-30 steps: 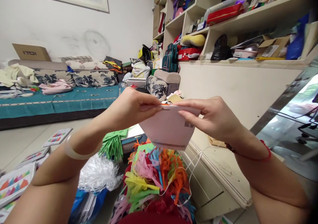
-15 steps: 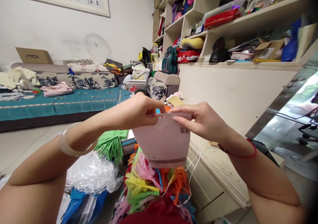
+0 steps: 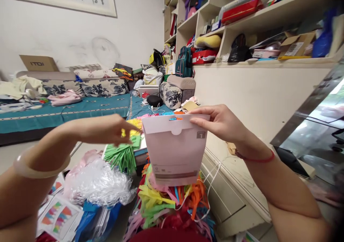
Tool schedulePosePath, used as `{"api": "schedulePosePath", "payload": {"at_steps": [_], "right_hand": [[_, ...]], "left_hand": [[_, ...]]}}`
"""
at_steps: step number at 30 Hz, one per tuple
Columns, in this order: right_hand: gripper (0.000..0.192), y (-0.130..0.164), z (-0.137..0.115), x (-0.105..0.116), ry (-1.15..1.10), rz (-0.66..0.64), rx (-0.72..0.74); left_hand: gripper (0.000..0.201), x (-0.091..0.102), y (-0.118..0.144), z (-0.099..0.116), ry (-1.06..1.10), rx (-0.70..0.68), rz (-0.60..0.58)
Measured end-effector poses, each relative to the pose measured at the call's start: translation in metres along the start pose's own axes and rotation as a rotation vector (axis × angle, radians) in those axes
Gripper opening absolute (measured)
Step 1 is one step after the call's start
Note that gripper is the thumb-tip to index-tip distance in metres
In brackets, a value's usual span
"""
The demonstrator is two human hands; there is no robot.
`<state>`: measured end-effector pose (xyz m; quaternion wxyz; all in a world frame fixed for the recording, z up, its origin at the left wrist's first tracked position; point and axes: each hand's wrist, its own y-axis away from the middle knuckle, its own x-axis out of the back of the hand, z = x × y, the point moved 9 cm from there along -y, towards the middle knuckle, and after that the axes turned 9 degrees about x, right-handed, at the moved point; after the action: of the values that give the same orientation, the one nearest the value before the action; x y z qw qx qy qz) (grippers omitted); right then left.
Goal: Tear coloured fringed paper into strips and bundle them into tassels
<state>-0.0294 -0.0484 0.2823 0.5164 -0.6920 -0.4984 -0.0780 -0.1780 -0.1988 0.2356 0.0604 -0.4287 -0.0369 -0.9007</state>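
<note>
A pale pinkish-white card packet (image 3: 176, 156) hangs upright in front of me, with a tab-shaped flap notch, a hanging slot near its top edge and a printed "1". My right hand (image 3: 215, 122) is closed on its top right corner, thumb on the near face and fingers behind. To the left of the packet, my left hand (image 3: 109, 129) is off it and holds nothing. Its index finger stretches toward the packet's upper left edge, slightly blurred. Below lie colourful paper tassels (image 3: 157, 199), with a white string (image 3: 208, 206) among them.
Green fringed tissue paper (image 3: 120, 156) lies left of the packet. A bundle of shiny white strands (image 3: 107, 188) rests beside a blue plastic bag (image 3: 98, 220) and a printed sheet (image 3: 60, 217). A cream cabinet (image 3: 233, 192) stands at right, a teal-covered sofa (image 3: 102, 107) behind.
My left hand has let go of the packet's top edge and moved left. The packet now shows its slot and flap, still held by my right hand.
</note>
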Motion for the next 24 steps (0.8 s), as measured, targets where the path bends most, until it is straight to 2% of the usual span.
{"api": "schedulePosePath", "payload": {"at_steps": [3,6,8,11,14,17,19,21,24], "right_hand": [[0.028,-0.007,0.001,-0.009,-0.06,0.019,-0.006],[0.026,-0.01,0.0,-0.016,-0.113,0.069,-0.02],[0.025,-0.006,0.007,-0.018,-0.197,0.098,-0.064],[0.034,0.001,0.025,-0.021,-0.373,0.096,-0.127],[0.042,-0.002,0.037,-0.018,-0.411,0.041,-0.118],[0.035,-0.017,0.027,-0.014,-0.143,-0.019,-0.003],[0.033,-0.026,0.011,-0.021,0.106,-0.096,0.09],[0.033,-0.031,-0.001,-0.038,0.284,-0.199,0.146],[0.026,-0.028,-0.01,-0.063,0.333,-0.327,0.17]], "left_hand": [[0.034,0.024,0.005,0.009,0.44,-0.144,0.41],[0.035,0.018,0.004,-0.003,0.623,-0.185,0.724],[0.038,0.009,0.002,-0.013,0.665,-0.182,0.835],[0.04,0.005,-0.001,-0.02,0.681,-0.197,0.862],[0.043,0.014,-0.002,-0.013,0.639,-0.189,0.879],[0.048,0.025,-0.002,0.008,0.439,-0.183,0.926],[0.049,0.025,-0.006,0.025,0.281,-0.195,0.922],[0.048,0.018,-0.014,0.036,0.207,-0.199,0.852],[0.045,0.003,-0.025,0.036,0.257,-0.165,0.694]]}}
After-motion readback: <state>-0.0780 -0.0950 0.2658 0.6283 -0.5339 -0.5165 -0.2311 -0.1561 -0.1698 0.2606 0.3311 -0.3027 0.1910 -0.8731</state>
